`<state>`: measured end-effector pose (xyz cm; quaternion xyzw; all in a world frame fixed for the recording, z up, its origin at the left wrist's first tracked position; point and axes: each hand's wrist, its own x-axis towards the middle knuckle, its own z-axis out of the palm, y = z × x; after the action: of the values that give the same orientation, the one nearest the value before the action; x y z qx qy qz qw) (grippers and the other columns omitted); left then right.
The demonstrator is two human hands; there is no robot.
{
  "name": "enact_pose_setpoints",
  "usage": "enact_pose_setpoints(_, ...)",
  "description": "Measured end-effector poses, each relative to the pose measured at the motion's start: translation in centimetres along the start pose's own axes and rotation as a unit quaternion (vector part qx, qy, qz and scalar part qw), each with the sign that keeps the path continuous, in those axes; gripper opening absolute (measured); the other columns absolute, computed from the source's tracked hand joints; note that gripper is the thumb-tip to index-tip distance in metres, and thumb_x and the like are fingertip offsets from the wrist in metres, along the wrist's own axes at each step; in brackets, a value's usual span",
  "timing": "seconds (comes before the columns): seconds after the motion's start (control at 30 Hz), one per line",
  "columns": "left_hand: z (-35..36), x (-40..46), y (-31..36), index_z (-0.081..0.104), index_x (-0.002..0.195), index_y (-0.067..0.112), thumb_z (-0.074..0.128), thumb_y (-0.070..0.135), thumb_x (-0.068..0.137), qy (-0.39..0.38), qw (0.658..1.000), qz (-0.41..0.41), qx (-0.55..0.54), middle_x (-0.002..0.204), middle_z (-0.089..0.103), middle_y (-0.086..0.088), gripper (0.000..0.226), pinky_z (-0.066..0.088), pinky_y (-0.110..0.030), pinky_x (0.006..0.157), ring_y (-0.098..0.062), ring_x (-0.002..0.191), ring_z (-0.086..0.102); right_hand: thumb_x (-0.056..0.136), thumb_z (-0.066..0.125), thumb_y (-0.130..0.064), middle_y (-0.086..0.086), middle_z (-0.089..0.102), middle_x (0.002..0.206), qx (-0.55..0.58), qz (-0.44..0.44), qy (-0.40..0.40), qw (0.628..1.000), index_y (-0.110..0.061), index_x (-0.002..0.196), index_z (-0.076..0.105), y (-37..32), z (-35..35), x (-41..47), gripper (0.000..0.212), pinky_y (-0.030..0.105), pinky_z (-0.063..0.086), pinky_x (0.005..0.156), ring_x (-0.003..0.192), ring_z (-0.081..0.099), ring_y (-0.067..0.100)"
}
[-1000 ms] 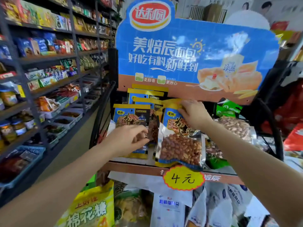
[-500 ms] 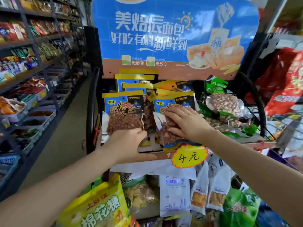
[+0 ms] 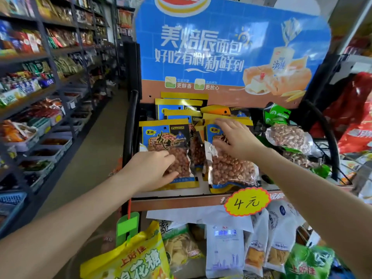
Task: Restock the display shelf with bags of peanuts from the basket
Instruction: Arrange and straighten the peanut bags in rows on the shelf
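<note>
Display shelf (image 3: 171, 195) carries upright peanut bags (image 3: 167, 150), perhaps leaning rearward

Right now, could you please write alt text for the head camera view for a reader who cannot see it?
Two bare hands rest on standing bags of peanuts on a display shelf: the left hand on the front left bag, the right hand on the front right bag. A yellow price tag hangs below, under a blue bread advertisement.

Bright, even indoor light; soft overall blur, wide-angle bending at edges.
</note>
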<state>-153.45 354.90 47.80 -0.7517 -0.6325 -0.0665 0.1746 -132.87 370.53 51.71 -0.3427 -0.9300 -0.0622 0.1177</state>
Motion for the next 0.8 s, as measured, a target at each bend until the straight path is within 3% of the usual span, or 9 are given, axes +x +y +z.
enact_pose_setpoints(0.07, 0.2, 0.2, -0.4, 0.052, 0.101, 0.018, 0.037, 0.047, 0.093, 0.000, 1.000, -0.008, 0.005, 0.094, 0.055, 0.003, 0.034, 0.041, -0.028, 0.056, -0.019, 0.084, 0.058, 0.093, 0.045, -0.039, 0.010, 0.038, 0.147, -0.013, 0.030, -0.024, 0.999, -0.014, 0.142, 0.028, 0.4, -0.2, 1.9, 0.057, 0.044, 0.022, 0.112, 0.137, 0.029, 0.029)
enact_pose_setpoints(0.17, 0.3, 0.6, -1.0, 0.053, 0.103, 0.018, 0.037, 0.044, 0.093, 0.008, 1.000, -0.016, 0.020, 0.096, 0.056, 0.004, 0.032, 0.035, -0.026, 0.051, -0.018, 0.083, 0.058, 0.092, 0.048, -0.041, 0.015, 0.045, 0.138, -0.025, 0.057, -0.047, 0.997, -0.012, 0.137, 0.038, 1.1, -0.4, 3.8, 0.055, 0.047, 0.031, 0.105, 0.131, 0.035, 0.034)
enact_pose_setpoints(0.27, 0.3, 0.8, -1.8, 0.058, 0.091, 0.017, 0.043, 0.038, 0.092, 0.043, 0.998, -0.015, 0.032, 0.084, 0.059, 0.005, 0.025, 0.027, -0.021, 0.043, -0.016, 0.070, 0.060, 0.091, 0.052, -0.037, 0.013, 0.058, 0.115, 0.009, 0.044, -0.022, 0.999, -0.012, 0.113, 0.057, 1.4, -0.6, 5.1, 0.034, 0.045, 0.035, 0.096, 0.117, 0.045, 0.032)
enact_pose_setpoints(0.33, -0.1, 0.8, -2.1, 0.060, 0.076, 0.018, 0.043, 0.033, 0.087, 0.088, 0.995, -0.018, 0.039, 0.068, 0.058, 0.006, 0.025, 0.029, -0.020, 0.038, -0.016, 0.055, 0.058, 0.091, 0.055, -0.026, 0.002, 0.060, 0.088, 0.150, 0.006, 0.007, 0.989, -0.015, 0.090, 0.058, 0.7, -1.2, 6.0, 0.011, 0.035, 0.039, 0.084, 0.092, 0.056, 0.021)
enact_pose_setpoints(0.4, -0.5, 0.6, -2.3, 0.061, 0.072, 0.017, 0.039, 0.032, 0.085, 0.131, 0.991, -0.021, 0.023, 0.064, 0.059, 0.004, 0.029, 0.037, -0.024, 0.034, -0.017, 0.051, 0.058, 0.092, 0.053, -0.018, -0.005, 0.051, 0.072, 0.233, -0.056, 0.020, 0.971, -0.014, 0.084, 0.052, -1.0, -2.0, 7.2, 0.009, 0.015, 0.037, 0.062, 0.066, 0.048, 0.005)
enact_pose_setpoints(0.5, -1.9, 0.1, -2.3, 0.063, 0.073, 0.013, 0.041, 0.026, 0.085, 0.191, 0.981, -0.031, -0.001, 0.065, 0.060, -0.001, 0.028, 0.043, -0.029, 0.036, -0.021, 0.052, 0.058, 0.095, 0.047, -0.017, -0.005, 0.042, 0.063, 0.259, -0.108, 0.047, 0.959, -0.012, 0.087, 0.048, -4.2, -2.0, 9.5, 0.010, 0.015, 0.030, 0.048, 0.054, 0.037, 0.006)
enact_pose_setpoints(0.63, -2.6, -0.7, -2.9, 0.063, 0.074, 0.015, 0.042, 0.030, 0.085, 0.151, 0.987, -0.049, 0.015, 0.064, 0.058, 0.001, 0.028, 0.033, -0.021, 0.039, -0.019, 0.053, 0.058, 0.094, 0.050, -0.020, 0.006, 0.058, 0.085, 0.180, -0.157, 0.020, 0.971, -0.007, 0.099, 0.055, -6.8, 0.5, 11.8, 0.015, 0.037, 0.045, 0.069, 0.076, 0.053, 0.023)
enact_pose_setpoints(0.7, -1.9, -1.0, -3.0, 0.065, 0.079, 0.017, 0.041, 0.038, 0.084, 0.093, 0.995, -0.039, 0.020, 0.070, 0.062, 0.002, 0.033, 0.040, -0.022, 0.042, -0.018, 0.060, 0.062, 0.094, 0.049, -0.027, 0.010, 0.061, 0.108, 0.121, -0.165, 0.015, 0.979, -0.011, 0.110, 0.057, -6.8, 1.5, 12.1, 0.025, 0.043, 0.048, 0.084, 0.099, 0.056, 0.030)
enact_pose_setpoints(0.8, -0.9, -1.2, -2.6, 0.064, 0.096, 0.019, 0.037, 0.054, 0.082, 0.021, 0.999, -0.034, -0.015, 0.093, 0.066, 0.002, 0.045, 0.053, -0.029, 0.060, -0.018, 0.082, 0.065, 0.096, 0.044, -0.025, 0.012, 0.059, 0.123, 0.143, -0.147, 0.043, 0.978, -0.011, 0.121, 0.055, -5.5, 1.5, 12.7, 0.030, 0.044, 0.045, 0.094, 0.114, 0.052, 0.031)
